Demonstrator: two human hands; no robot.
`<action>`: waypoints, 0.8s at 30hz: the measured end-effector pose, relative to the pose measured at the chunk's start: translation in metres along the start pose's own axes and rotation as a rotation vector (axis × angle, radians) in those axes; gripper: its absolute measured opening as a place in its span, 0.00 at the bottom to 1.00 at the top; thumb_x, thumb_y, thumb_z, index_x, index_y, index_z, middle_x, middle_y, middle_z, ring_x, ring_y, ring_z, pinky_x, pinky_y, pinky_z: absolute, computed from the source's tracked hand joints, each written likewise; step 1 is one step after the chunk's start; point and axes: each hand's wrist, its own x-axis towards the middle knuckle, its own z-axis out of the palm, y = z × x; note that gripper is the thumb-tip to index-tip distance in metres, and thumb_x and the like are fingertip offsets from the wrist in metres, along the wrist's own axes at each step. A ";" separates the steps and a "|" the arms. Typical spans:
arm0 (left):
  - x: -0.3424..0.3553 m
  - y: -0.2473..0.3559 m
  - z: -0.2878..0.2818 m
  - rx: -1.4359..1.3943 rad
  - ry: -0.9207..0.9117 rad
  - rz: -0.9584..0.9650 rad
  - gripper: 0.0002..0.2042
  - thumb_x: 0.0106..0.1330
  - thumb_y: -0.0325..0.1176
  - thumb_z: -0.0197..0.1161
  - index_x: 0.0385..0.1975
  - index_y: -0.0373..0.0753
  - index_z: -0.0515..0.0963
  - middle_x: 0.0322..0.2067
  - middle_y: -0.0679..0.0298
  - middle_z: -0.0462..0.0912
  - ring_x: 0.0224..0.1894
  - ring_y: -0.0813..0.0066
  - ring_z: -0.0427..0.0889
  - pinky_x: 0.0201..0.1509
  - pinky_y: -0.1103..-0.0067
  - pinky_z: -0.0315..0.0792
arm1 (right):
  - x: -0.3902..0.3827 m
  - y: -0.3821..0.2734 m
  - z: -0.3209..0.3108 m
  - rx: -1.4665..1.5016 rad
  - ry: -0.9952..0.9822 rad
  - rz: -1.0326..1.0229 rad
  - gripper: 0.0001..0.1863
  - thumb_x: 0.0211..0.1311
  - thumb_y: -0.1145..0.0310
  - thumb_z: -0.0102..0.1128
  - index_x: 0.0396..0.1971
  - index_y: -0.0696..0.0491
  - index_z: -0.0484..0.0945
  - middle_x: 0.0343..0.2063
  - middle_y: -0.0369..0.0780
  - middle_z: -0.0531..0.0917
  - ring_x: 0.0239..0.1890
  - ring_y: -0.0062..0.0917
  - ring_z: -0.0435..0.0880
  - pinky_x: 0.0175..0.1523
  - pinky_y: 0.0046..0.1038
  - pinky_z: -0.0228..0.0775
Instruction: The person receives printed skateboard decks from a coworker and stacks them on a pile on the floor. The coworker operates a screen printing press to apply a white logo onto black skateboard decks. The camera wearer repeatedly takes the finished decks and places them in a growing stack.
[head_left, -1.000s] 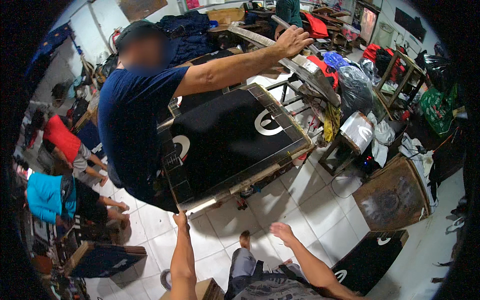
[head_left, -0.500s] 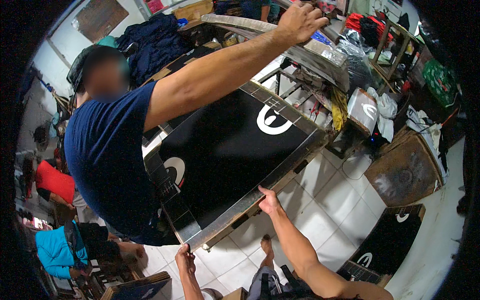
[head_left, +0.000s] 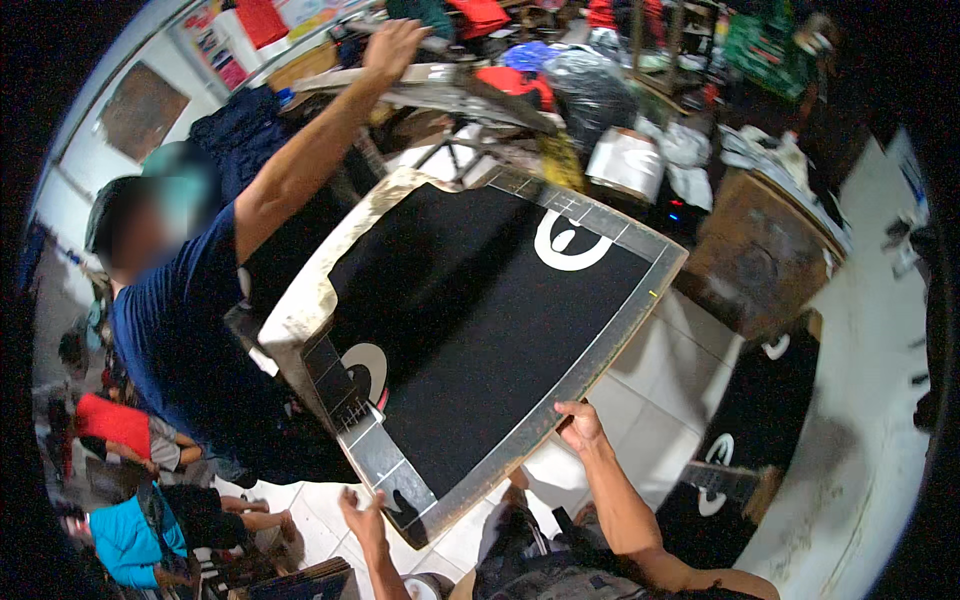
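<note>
In the head view, my right hand (head_left: pixel 580 425) grips the near edge of a large rigid board (head_left: pixel 659 275) with a metal-like border, bearing black fabric (head_left: pixel 470 300) with white ring shapes (head_left: pixel 572 250). My left hand (head_left: pixel 365 512) is at the board's lower left corner, thumb and forefinger apart; whether it bears any weight I cannot tell. A pale, worn strip runs along the board's far left side. A co-worker in navy (head_left: pixel 190 330) stands beside it at the left, arm raised over the board's far side, that hand (head_left: pixel 395 48) high up.
A raised panel (head_left: pixel 470 95) and piles of bags (head_left: pixel 590 90) lie beyond. A brown board (head_left: pixel 745 250) leans at the right, with black boards (head_left: pixel 760 390) on the floor. Two people, in red (head_left: pixel 115 425) and turquoise (head_left: pixel 130 540), are at the lower left. My feet are under the board.
My right hand has taken hold of the board, which has moved nearer me and tilted. My left hand's fingers have loosened at the corner. My view has shifted; the co-worker's arm appears further left.
</note>
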 end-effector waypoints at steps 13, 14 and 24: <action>-0.117 0.359 0.271 -0.074 -0.589 1.064 0.31 0.51 0.39 0.65 0.53 0.30 0.63 0.49 0.48 0.70 0.55 0.61 0.68 0.57 0.71 0.61 | -0.285 -0.146 -0.137 0.106 0.033 -0.427 0.22 0.34 0.87 0.60 0.35 0.54 0.72 0.27 0.39 0.77 0.32 0.32 0.78 0.40 0.37 0.72; -0.126 0.392 0.294 -0.036 -0.516 1.171 0.32 0.51 0.41 0.65 0.53 0.29 0.62 0.50 0.48 0.70 0.55 0.61 0.68 0.57 0.72 0.62 | -0.295 -0.149 -0.146 0.107 0.053 -0.494 0.22 0.34 0.87 0.60 0.35 0.54 0.72 0.26 0.39 0.76 0.30 0.31 0.78 0.36 0.35 0.72; -0.247 0.570 0.376 0.088 -1.001 1.149 0.27 0.52 0.55 0.61 0.32 0.30 0.78 0.30 0.63 0.78 0.31 0.75 0.74 0.38 0.78 0.66 | -0.376 -0.148 -0.162 -0.026 0.229 -0.972 0.39 0.28 0.81 0.66 0.51 0.57 0.66 0.45 0.41 0.75 0.44 0.33 0.76 0.48 0.33 0.69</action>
